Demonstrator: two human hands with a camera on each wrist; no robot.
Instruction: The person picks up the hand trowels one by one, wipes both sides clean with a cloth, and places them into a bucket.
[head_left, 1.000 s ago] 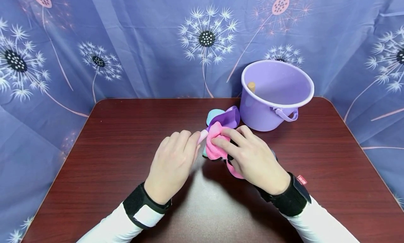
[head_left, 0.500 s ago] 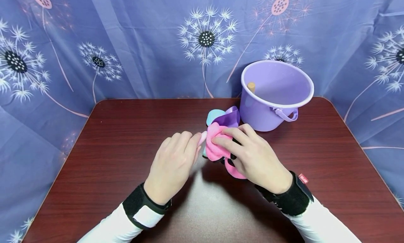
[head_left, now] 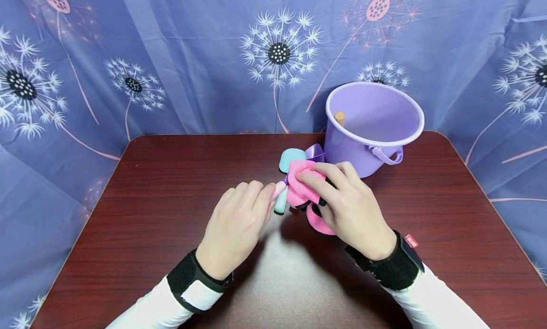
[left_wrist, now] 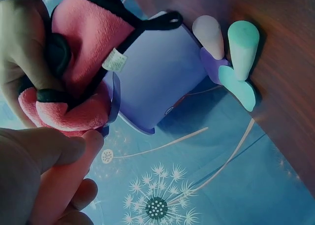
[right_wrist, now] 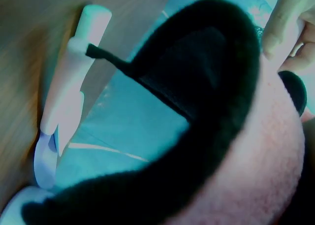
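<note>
In the head view my left hand (head_left: 239, 227) grips the pink handle (head_left: 279, 190) of a small toy shovel. Its purple neck runs up into a pink fleece cloth (head_left: 303, 182) with black edging, which covers most of the blade. A sliver of bluish-purple blade (left_wrist: 114, 94) shows beside the cloth in the left wrist view. My right hand (head_left: 352, 205) pinches the cloth around the blade, and a fold hangs below the fingers. Black trim (right_wrist: 236, 62) fills much of the right wrist view, hiding the right fingers.
Behind the hands lie a toy shovel with a turquoise blade (head_left: 293, 159) and mint handle (left_wrist: 243, 43), and another with a pink handle (left_wrist: 208, 35) and purple blade (head_left: 315, 152). A lilac bucket (head_left: 352, 151) stands at the back right, a wooden stick end (head_left: 339, 117) inside.
My right hand and the cloth have moved slightly up and right along the shovel, covering its blade, which showed beyond the cloth earlier. My left hand has shifted a little right, still on the handle.
</note>
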